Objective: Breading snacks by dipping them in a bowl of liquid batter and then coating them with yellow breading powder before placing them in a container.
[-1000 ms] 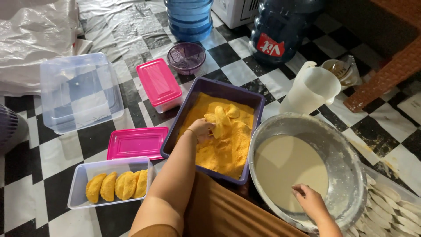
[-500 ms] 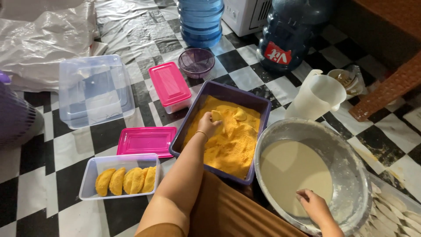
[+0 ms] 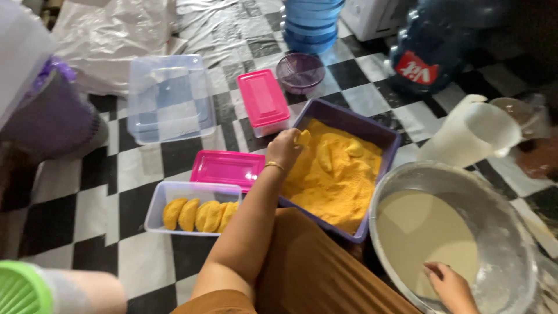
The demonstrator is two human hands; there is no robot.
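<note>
My left hand (image 3: 286, 148) is shut on a crumb-coated yellow pastry (image 3: 303, 138), lifted at the near-left corner of a purple tray (image 3: 383, 135) filled with orange breadcrumbs (image 3: 340, 177). A gold bracelet circles that wrist. My right hand (image 3: 452, 286) rests on the near rim of a large metal bowl (image 3: 511, 232) of pale batter (image 3: 427, 235), fingers touching the batter's edge. A clear box (image 3: 192, 191) holds several coated half-moon pastries (image 3: 200, 215) left of my arm.
A pink lid (image 3: 226, 168) lies behind the pastry box. A pink-lidded box (image 3: 263, 99), small purple bowl (image 3: 300, 72), clear lidded container (image 3: 168, 96), white jug (image 3: 474, 136), blue water bottles (image 3: 311, 23), plastic sheeting (image 3: 110, 35) and a purple basket (image 3: 52, 116) sit on the checkered floor.
My left hand rose from the crumbs toward the tray's left corner with a coated pastry. The camera view shifted left. My right hand stayed at the bowl's rim.
</note>
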